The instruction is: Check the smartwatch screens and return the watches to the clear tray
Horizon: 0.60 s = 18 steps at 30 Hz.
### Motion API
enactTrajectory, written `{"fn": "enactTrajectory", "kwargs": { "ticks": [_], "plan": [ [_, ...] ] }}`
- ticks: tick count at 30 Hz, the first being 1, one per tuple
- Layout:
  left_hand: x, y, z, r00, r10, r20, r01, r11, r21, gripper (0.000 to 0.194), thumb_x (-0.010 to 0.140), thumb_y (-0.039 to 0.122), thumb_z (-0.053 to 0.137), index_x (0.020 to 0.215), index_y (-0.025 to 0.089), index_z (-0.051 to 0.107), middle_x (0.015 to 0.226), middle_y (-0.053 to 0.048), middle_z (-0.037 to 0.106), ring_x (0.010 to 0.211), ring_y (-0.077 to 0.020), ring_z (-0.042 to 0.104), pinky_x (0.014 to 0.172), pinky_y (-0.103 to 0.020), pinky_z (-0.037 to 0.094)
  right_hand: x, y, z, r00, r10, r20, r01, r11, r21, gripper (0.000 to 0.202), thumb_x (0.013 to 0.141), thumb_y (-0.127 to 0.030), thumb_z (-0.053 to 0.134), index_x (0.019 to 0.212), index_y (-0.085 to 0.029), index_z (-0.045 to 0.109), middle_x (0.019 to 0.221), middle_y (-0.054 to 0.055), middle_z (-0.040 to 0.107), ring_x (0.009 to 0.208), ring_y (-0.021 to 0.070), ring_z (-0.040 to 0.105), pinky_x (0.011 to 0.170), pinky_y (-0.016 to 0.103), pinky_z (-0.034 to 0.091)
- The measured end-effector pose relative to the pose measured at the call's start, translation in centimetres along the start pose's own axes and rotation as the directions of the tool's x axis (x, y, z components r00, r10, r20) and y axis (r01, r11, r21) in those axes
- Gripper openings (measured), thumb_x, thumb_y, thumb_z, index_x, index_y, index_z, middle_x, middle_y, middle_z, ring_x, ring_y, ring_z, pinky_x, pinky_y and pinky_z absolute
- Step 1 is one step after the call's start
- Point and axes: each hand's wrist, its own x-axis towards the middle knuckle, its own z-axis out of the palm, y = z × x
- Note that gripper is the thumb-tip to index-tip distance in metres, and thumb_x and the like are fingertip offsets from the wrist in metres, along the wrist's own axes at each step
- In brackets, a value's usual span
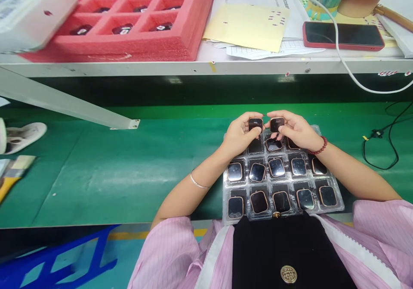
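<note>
Over the back row of a clear plastic tray (227, 194), both my hands are raised close together. My left hand (240, 134) is closed round a square, dark-faced watch (255, 123) with a gold-coloured rim, thumb on its lower edge. A similar watch (276, 124) is gripped between the thumb and fingers of my right hand (297, 129). The two watches are side by side, slightly apart, with lit marks on their screens. Several more watches lie in the tray's compartments, such as one watch (277, 167) in the middle row. My hands hide part of the back row.
The tray sits on a green surface (129, 172). Above it, a white shelf (161, 68) holds a red foam box (190, 35), papers (248, 26), a phone (343, 35) and a white cable (337, 35). A brush (16, 170) and slanting metal leg (74, 101) are left.
</note>
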Motion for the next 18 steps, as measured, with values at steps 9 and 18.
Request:
{"fn": "enactTrajectory", "kwargs": {
  "ticks": [9, 18],
  "plan": [
    [0.26, -0.61, -0.55, 0.997, 0.044, 0.058, -0.046, 0.998, 0.042, 0.057, 0.064, 0.01, 0.057, 0.121, 0.019, 0.06, 0.112, -0.008, 0.071, 0.097, -0.0196, 0.069, 0.082, -0.032, 0.058, 0.29, 0.31, -0.6, 0.999, 0.039, 0.012, -0.041, 0.992, 0.122, 0.061, 0.081, -0.014, 0.067, 0.139, -0.022, 0.052, 0.123, 0.008, 0.071, 0.091, 0.0175, 0.074, 0.071, 0.028, 0.066],
    [-0.08, -0.41, -0.29, 0.999, 0.034, 0.019, -0.035, 0.997, 0.068, 0.049, 0.073, 0.018, 0.073, 0.121, 0.02, 0.061, 0.115, -0.008, 0.069, 0.106, -0.0217, 0.068, 0.082, -0.028, 0.056, 0.04, -0.51, -0.27, 0.999, 0.04, -0.011, -0.04, 0.999, 0.022, 0.056, 0.083, -0.024, 0.074, 0.136, -0.025, 0.055, 0.126, 0.008, 0.07, 0.09, 0.018, 0.073, 0.075, 0.029, 0.065]
  ]
}}
